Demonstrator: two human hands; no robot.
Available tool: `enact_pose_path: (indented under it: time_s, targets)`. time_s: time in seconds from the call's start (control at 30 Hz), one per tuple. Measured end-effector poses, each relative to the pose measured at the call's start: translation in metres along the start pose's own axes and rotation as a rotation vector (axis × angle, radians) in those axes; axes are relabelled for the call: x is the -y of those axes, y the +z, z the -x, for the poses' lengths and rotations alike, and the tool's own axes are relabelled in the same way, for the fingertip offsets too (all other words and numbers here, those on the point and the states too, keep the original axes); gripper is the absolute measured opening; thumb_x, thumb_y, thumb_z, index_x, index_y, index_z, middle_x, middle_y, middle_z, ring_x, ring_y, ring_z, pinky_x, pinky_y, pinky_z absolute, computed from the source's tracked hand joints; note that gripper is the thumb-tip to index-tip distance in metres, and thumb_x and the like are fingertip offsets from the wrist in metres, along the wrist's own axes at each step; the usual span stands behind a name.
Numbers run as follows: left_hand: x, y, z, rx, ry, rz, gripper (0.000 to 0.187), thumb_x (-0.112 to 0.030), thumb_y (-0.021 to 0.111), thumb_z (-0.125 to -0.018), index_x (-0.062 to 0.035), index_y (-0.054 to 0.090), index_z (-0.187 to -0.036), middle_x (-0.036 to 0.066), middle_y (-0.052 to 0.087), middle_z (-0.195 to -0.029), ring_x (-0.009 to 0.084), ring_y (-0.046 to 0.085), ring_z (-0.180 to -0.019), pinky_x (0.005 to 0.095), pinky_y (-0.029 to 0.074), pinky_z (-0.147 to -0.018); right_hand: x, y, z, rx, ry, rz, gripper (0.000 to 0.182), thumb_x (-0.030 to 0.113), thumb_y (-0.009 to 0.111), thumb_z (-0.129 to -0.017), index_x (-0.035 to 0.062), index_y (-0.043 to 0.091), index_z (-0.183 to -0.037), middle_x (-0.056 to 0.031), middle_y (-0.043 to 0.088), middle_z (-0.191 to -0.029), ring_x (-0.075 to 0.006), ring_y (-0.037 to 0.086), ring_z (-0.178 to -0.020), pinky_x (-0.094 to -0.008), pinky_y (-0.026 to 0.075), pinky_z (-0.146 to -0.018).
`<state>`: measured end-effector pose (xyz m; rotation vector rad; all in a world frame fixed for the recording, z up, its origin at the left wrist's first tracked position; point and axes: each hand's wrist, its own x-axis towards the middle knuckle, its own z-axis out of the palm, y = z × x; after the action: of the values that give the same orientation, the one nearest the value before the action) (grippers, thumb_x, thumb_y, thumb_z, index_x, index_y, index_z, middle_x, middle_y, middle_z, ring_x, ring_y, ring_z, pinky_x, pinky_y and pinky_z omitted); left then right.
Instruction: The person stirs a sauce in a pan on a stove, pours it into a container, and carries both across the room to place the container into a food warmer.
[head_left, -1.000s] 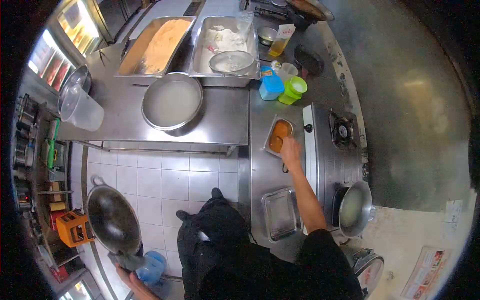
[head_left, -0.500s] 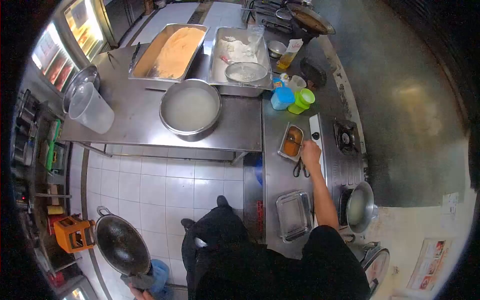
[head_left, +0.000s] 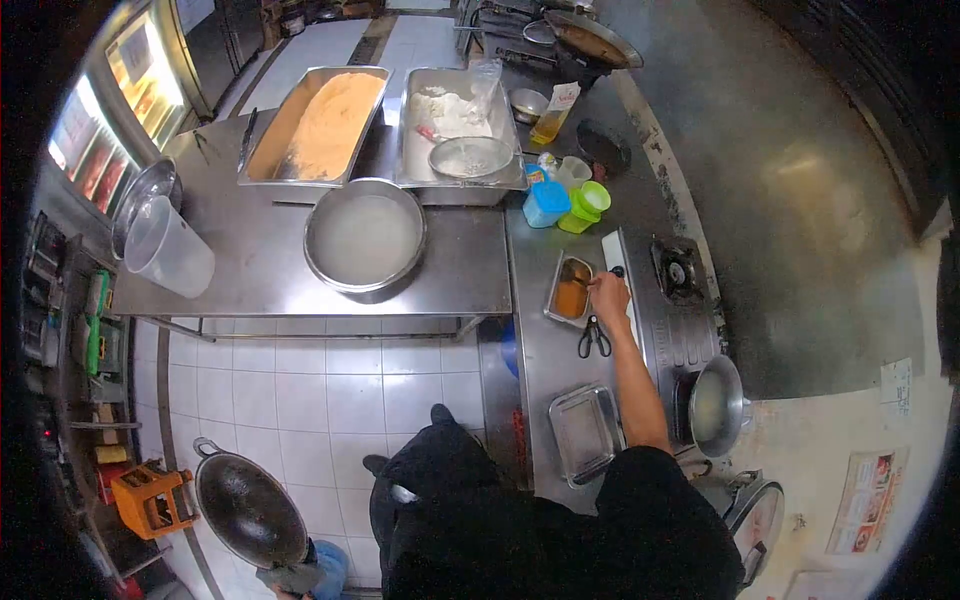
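My right hand is closed around the handle of a spoon, whose lower end is in a small metal container of orange-brown contents. Black-handled scissors lie just below that container. At the lower left, a dark wok is held out over the floor. My left hand grips its near handle through a grey cloth; only a bit of that hand shows at the frame's bottom edge.
A rectangular glass dish and a pan of pale liquid flank my right forearm. Blue and green tubs stand beyond. Across the steel table are a large bowl and two deep trays. An orange crate is left of the wok.
The whole view has shifted slightly. The spoon has moved toward the far end of the small container, and more of its orange-brown contents shows. The wok stays held at the lower left.
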<state>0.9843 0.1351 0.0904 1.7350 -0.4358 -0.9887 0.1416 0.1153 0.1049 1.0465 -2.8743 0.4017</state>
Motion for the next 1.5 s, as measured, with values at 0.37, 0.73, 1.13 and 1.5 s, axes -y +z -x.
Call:
enact_pose_path:
  time_s: [0.37, 0.73, 1.13, 1.5]
  targets:
    - [0.005, 0.011, 0.051, -0.039, 0.018, -0.092, 0.059, -0.027, 0.057, -0.086, 0.0035, 0.043, -0.134, 0.018, 0.049, -0.131, 0.0325, 0.048, -0.119, 0.0461, 0.039, -0.102, -0.040, 0.039, -0.034, 0.025, -0.243, 0.255, 0.012, 0.010, 0.064, -0.074, -0.0018, 0.066, -0.074, -0.0246, 0.065, -0.073, -0.0396, 0.066, -0.072, -0.0473, 0.053, -0.067]
    - [0.013, 0.006, 0.090, -0.057, 0.039, -0.151, 0.059, -0.026, 0.057, -0.085, 0.0036, 0.042, -0.134, 0.019, 0.048, -0.131, 0.0326, 0.048, -0.119, 0.0460, 0.039, -0.102, -0.041, 0.013, -0.030, 0.386, -0.113, 0.157, 0.017, 0.016, 0.067, -0.073, 0.0014, 0.072, -0.079, -0.0241, 0.068, -0.085, -0.0387, 0.067, -0.082, -0.0454, 0.053, -0.076]
    - [0.012, 0.005, 0.097, -0.060, 0.059, -0.161, 0.059, -0.025, 0.057, -0.085, 0.0037, 0.042, -0.134, 0.019, 0.048, -0.131, 0.0327, 0.048, -0.119, 0.0459, 0.039, -0.102, -0.072, -0.001, -0.021, 0.552, -0.178, -0.190, 0.011, 0.012, 0.064, -0.076, 0.0045, 0.072, -0.077, -0.0141, 0.069, -0.072, -0.0238, 0.068, -0.069, -0.0371, 0.053, -0.066]
    - [0.011, 0.001, 0.094, -0.054, 0.062, -0.164, 0.059, -0.024, 0.057, -0.085, 0.0038, 0.042, -0.134, 0.019, 0.048, -0.132, 0.0328, 0.048, -0.120, 0.0459, 0.039, -0.102, -0.011, -0.014, 0.011, 0.291, -0.224, 0.083, 0.010, 0.015, 0.068, -0.075, 0.0093, 0.074, -0.081, -0.0174, 0.069, -0.082, -0.0364, 0.066, -0.079, -0.0432, 0.052, -0.071]
